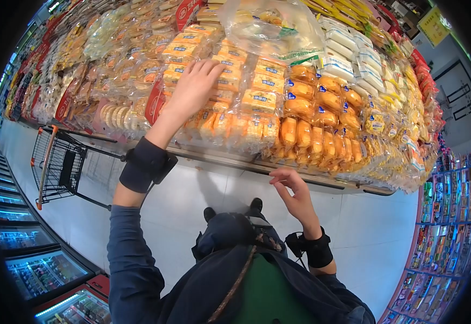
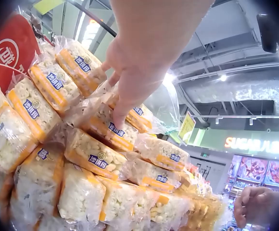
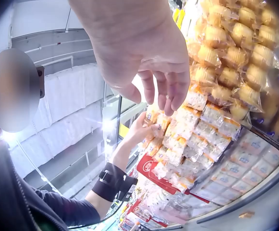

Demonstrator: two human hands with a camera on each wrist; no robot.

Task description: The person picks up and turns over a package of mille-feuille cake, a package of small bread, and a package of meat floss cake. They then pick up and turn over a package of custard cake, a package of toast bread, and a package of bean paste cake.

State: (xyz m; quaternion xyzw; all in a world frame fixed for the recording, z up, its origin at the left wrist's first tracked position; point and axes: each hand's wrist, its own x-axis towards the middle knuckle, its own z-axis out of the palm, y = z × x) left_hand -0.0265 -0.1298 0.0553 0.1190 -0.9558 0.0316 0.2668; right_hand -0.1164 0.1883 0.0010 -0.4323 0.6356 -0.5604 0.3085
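Observation:
My left hand (image 1: pixel 195 89) is over the stacked packs of sachima, its fingertips touching their clear wrappers. In the left wrist view, spread fingers (image 2: pixel 125 98) reach down onto a sachima pack (image 2: pixel 111 129) with an orange band and blue label; other packs partly hide where they touch. Beside them in the head view lie more sachima packs (image 1: pixel 259 101). My right hand (image 1: pixel 296 197) hangs in the air in front of the shelf edge, fingers loosely bent and holding nothing. Nearest to it are wrapped golden cakes (image 1: pixel 314 141).
A large clear plastic bag (image 1: pixel 270 32) lies on the goods further back. Along the front runs the shelf edge (image 1: pixel 219 161). A black shopping cart (image 1: pixel 62 167) stands on the left, near freezers (image 1: pixel 46 270). Packed shelves (image 1: pixel 446 232) line the right.

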